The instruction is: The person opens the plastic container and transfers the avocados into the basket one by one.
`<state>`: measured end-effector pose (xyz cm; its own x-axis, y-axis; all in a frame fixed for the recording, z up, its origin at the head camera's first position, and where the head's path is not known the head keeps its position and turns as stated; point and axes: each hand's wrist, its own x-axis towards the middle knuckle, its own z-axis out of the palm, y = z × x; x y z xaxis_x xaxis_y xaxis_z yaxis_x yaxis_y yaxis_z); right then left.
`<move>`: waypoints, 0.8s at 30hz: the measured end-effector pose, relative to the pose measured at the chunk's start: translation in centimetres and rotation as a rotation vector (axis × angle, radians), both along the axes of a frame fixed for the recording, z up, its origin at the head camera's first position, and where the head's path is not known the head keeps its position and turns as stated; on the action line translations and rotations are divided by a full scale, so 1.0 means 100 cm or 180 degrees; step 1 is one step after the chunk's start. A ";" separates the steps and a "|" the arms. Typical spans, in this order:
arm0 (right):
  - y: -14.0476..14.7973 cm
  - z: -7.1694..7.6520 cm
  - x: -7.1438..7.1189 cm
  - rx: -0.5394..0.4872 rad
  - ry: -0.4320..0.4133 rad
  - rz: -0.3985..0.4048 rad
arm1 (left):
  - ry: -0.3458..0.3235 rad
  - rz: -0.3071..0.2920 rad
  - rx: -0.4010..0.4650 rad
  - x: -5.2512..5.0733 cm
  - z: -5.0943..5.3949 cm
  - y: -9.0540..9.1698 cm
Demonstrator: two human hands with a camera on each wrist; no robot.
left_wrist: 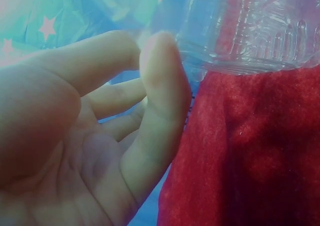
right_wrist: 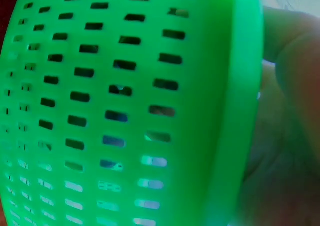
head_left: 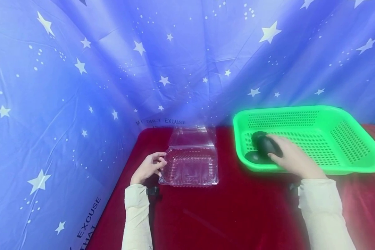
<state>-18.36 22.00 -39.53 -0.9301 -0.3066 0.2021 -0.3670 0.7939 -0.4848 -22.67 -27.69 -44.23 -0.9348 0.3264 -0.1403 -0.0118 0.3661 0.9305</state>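
At the left rim of a clear plastic clamshell container [head_left: 190, 170], my left hand [head_left: 148, 168] pinches the edge between thumb and fingers. The container lies with its lid [head_left: 192, 136] folded back. In the left wrist view, thumb and fingertips of the left hand [left_wrist: 120, 121] meet beside the clear plastic [left_wrist: 250, 45]. My right hand [head_left: 292, 154] reaches into a green basket [head_left: 331, 166] and grips a dark, smooth, oval avocado-like fruit [head_left: 269, 147]. Two similar dark fruits lie by it. In the right wrist view the basket wall [right_wrist: 200, 110] hides most of the right hand [right_wrist: 290, 121] and its hold.
The basket's raised rim [head_left: 309, 108] surrounds the right hand. Red cloth [head_left: 225, 215] covers the table under the container and basket. A blue curtain with stars [head_left: 187, 62] hangs behind and along the left side.
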 end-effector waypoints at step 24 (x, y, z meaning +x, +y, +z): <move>0.000 -0.006 -0.014 0.0487 -0.0307 -0.0062 | -0.0015 0.0020 -0.0001 0.001 0.001 0.001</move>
